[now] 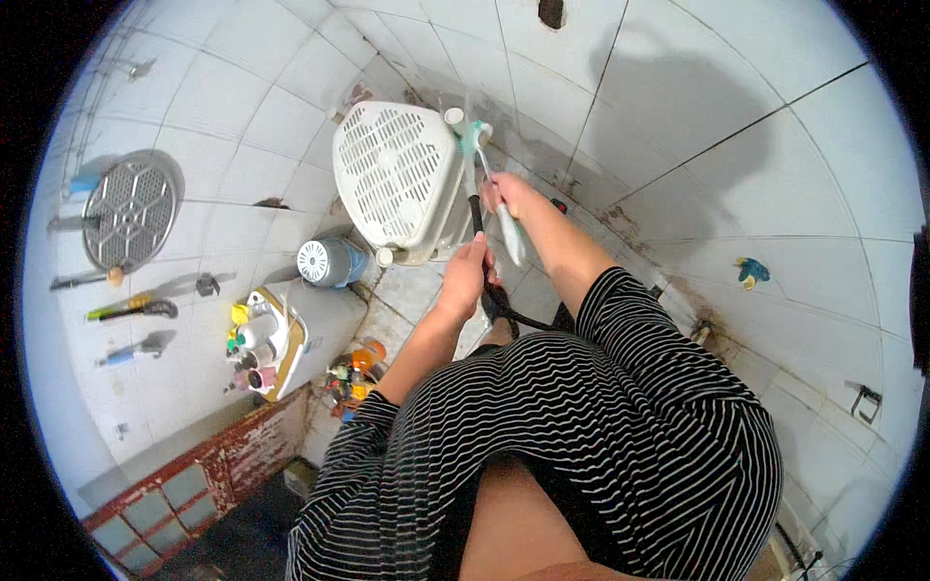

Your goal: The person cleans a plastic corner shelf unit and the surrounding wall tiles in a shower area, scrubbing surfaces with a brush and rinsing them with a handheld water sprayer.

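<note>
My left hand (465,272) grips a black hose (476,212), and a stream of water appears to run from its end. My right hand (510,194) is closed around the handle of a white and green scrub brush (511,234). Turquoise bristles on the brush head lie against or very close to the round corner post of a white plastic rack (392,171) with a slotted top. The rack stands beyond both hands, in the tiled corner. From my left hand the hose trails back towards my body, where the striped shirt hides it.
Left of the rack sits a grey and blue bin (320,261). Several bottles stand on a white box-shaped appliance (320,330); more bottles (360,370) lie on the floor. A metal steamer plate (131,212) and brushes hang on the left wall. A red-framed door (218,472) is at lower left.
</note>
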Available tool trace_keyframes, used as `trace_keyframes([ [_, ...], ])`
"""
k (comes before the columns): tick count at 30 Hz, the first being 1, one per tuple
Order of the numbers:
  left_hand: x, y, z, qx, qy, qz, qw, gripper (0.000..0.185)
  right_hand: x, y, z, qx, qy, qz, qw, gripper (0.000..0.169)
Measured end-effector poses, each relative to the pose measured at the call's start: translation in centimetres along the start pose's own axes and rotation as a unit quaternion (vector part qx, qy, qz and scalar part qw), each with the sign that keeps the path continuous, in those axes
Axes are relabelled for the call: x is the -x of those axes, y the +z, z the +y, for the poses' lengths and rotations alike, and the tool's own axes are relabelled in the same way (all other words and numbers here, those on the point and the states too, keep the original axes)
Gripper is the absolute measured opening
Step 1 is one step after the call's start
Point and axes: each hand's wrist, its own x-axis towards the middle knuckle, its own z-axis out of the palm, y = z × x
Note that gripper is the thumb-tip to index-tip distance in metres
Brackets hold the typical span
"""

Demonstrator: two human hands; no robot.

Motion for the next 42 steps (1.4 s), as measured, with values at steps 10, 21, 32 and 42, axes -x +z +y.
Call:
trace_keyframes([
  [10,-2.8,-6.2,-1.7,0.039,0.001,0.018,0.999,0.041,0.4,0.0,1.5,0.011,0.05,0.016,0.999,0.033],
  [21,-2.2,-7.7,-0.4,0.032,0.006,0.025,0.999,0.038,-0.2,-1.5,5.4,0.519,-0.127,0.256,0.806,0.047],
  [32,-1.0,-6.9,-0.7,0.041,0.011,0.034,0.999,0.035,-0.3,-2.2,3.2,0.642,-0.208,0.21,0.708,0.048],
  [42,-0.4,-7.3,-1.6,0.063,-0.003,0.061,0.996,0.034,2.4,-0.9,0.4,0.662,-0.203,0.171,0.701,0.05],
])
